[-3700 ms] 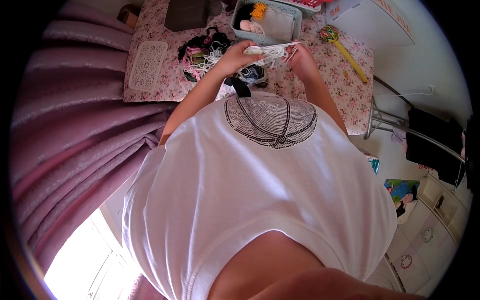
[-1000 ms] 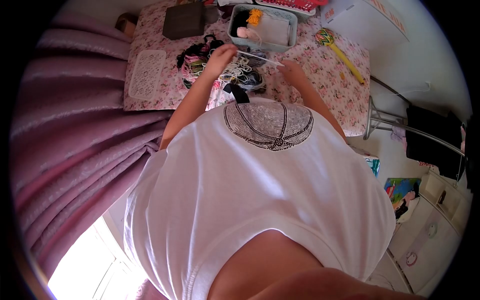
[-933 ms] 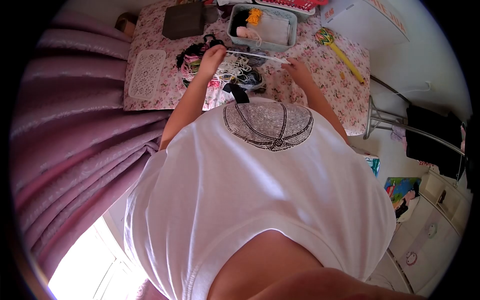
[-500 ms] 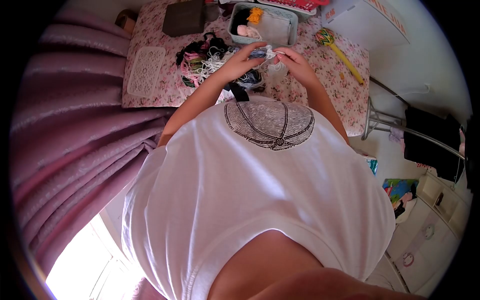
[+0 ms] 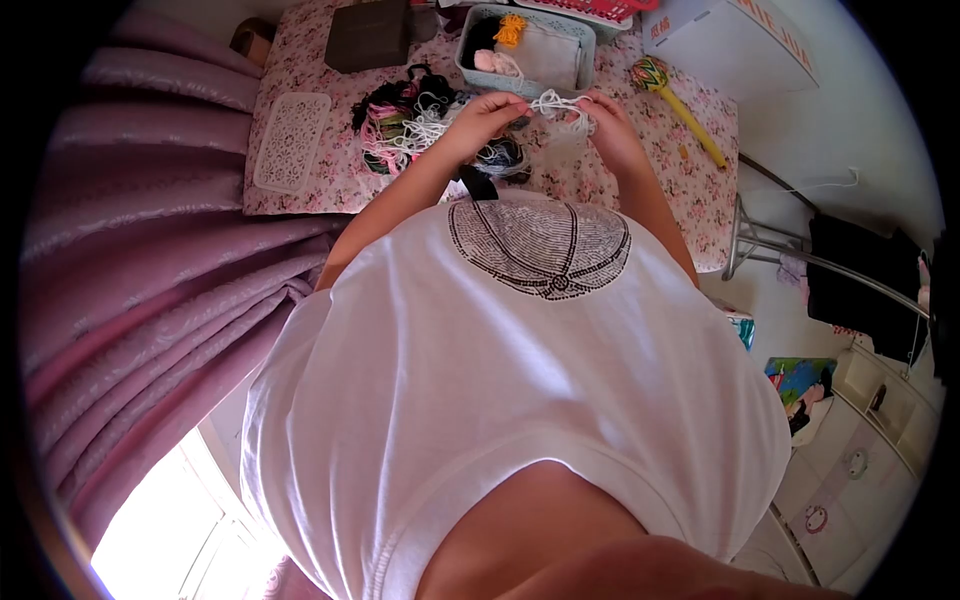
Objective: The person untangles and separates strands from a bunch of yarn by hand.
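Observation:
White yarn point(image 5: 558, 103) is looped between my two hands, above the flowered tabletop. My left hand point(image 5: 487, 118) pinches its left end, fingers pressed together. At the other end, my right hand point(image 5: 611, 130) has its fingers closed on the yarn, with loops hanging beside the fingertips. A tangled pile of black, pink, green and white yarn point(image 5: 392, 125) lies on the table left of my left hand, partly hidden by my forearm. Dark grey yarn point(image 5: 502, 158) lies just below that hand.
Beyond my hands, a pale basket point(image 5: 590, 62) holds orange, pink and black yarn. A dark box point(image 5: 366, 38) and a white lace-patterned tray point(image 5: 292, 142) are at the left. A yellow-handled object point(image 5: 693, 122) and a large white carton point(image 5: 728, 45) are at the right.
My hands were spread apart with the white strand taut, then came together. Since half a second ago they have separated slightly, and the white yarn now shows as open loops between them.

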The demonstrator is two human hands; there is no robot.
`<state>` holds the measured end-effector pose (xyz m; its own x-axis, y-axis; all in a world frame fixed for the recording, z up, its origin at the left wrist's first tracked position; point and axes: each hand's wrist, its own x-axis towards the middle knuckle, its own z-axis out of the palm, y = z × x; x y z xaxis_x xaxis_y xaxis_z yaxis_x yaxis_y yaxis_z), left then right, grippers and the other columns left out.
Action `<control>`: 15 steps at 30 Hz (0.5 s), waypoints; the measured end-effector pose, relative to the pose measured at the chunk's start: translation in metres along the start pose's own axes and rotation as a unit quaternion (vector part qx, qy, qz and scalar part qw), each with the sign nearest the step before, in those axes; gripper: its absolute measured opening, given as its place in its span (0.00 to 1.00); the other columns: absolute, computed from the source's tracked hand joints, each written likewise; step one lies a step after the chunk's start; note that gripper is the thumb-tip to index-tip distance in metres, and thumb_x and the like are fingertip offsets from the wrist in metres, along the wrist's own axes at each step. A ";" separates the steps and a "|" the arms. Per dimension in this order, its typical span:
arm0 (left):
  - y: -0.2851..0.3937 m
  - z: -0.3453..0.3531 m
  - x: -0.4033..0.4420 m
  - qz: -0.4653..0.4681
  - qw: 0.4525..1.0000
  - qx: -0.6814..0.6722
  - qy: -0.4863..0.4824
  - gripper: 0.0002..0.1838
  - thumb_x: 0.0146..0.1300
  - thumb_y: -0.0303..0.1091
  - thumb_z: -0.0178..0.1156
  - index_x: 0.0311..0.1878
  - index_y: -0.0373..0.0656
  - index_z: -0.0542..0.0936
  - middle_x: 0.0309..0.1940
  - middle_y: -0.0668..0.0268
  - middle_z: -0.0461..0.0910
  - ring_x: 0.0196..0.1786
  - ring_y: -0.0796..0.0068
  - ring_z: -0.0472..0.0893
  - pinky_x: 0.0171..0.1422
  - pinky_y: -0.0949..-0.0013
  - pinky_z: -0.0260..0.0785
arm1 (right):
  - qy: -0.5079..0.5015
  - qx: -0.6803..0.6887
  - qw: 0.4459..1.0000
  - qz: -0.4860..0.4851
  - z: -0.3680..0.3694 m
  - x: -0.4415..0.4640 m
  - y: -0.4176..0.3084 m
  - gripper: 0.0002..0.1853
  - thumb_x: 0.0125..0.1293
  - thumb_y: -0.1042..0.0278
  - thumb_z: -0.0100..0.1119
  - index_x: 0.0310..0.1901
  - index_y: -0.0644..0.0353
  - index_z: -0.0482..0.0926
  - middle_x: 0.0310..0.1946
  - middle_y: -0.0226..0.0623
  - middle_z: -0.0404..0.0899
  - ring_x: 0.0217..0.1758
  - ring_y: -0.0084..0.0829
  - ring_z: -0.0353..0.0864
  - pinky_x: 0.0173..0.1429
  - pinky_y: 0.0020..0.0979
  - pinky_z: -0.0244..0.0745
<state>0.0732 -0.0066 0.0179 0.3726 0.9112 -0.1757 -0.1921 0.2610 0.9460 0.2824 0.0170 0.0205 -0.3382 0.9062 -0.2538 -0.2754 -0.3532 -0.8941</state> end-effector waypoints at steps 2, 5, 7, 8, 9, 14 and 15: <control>0.003 -0.002 -0.001 0.004 1.000 0.010 0.010 0.07 0.57 0.34 0.52 0.33 0.41 0.75 0.17 0.79 0.65 0.18 0.91 0.58 0.21 0.84 0.49 | -0.009 0.001 1.000 0.005 0.000 -0.002 0.002 0.08 0.57 0.67 0.49 0.36 0.60 0.71 0.28 0.30 0.74 0.31 0.20 0.71 0.32 0.19 0.62; 0.000 0.000 0.000 0.047 0.998 0.035 0.020 0.06 0.56 0.32 0.54 0.33 0.40 0.76 0.21 0.77 0.69 0.23 0.91 0.64 0.26 0.84 0.55 | -0.008 -0.040 0.999 0.035 0.006 -0.006 -0.003 0.07 0.56 0.68 0.51 0.35 0.61 0.72 0.29 0.28 0.73 0.34 0.18 0.70 0.39 0.20 0.64; -0.004 0.000 0.002 0.070 0.996 0.043 0.018 0.06 0.55 0.31 0.54 0.33 0.39 0.76 0.24 0.76 0.72 0.26 0.90 0.67 0.30 0.84 0.58 | -0.037 -0.102 0.994 0.026 0.007 -0.006 -0.002 0.08 0.56 0.68 0.52 0.36 0.61 0.72 0.30 0.27 0.73 0.34 0.17 0.69 0.40 0.19 0.63; -0.006 0.000 0.002 0.071 0.996 0.042 0.014 0.06 0.54 0.31 0.55 0.33 0.38 0.76 0.25 0.75 0.73 0.28 0.90 0.68 0.32 0.84 0.60 | -0.052 -0.133 0.990 0.021 0.008 -0.006 -0.001 0.08 0.56 0.69 0.52 0.36 0.62 0.72 0.30 0.26 0.73 0.34 0.17 0.69 0.40 0.19 0.63; -0.006 0.000 0.002 0.072 0.997 0.040 0.010 0.07 0.54 0.30 0.55 0.33 0.38 0.76 0.26 0.74 0.74 0.29 0.89 0.69 0.34 0.84 0.61 | -0.067 -0.128 0.990 0.003 0.012 -0.005 0.002 0.08 0.56 0.68 0.52 0.36 0.61 0.72 0.30 0.26 0.73 0.34 0.16 0.69 0.39 0.18 0.63; -0.004 0.002 0.001 0.063 0.996 0.057 -0.004 0.06 0.53 0.30 0.56 0.33 0.38 0.75 0.26 0.74 0.73 0.30 0.89 0.69 0.35 0.83 0.61 | -0.075 -0.100 0.992 -0.021 0.019 0.000 0.012 0.07 0.57 0.68 0.52 0.36 0.60 0.72 0.31 0.25 0.72 0.34 0.15 0.70 0.40 0.17 0.65; -0.001 0.003 0.000 0.063 0.996 0.056 -0.004 0.06 0.53 0.30 0.56 0.33 0.38 0.75 0.27 0.74 0.73 0.31 0.88 0.69 0.36 0.83 0.61 | -0.073 -0.091 0.993 -0.011 0.018 0.000 0.012 0.07 0.57 0.68 0.52 0.36 0.60 0.72 0.31 0.26 0.72 0.34 0.16 0.70 0.40 0.18 0.65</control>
<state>0.0764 -0.0083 0.0177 0.3588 0.9320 -0.0519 -0.1358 0.1072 0.9849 0.2624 0.0089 0.0165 -0.4643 0.8652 -0.1892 -0.1221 -0.2742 -0.9539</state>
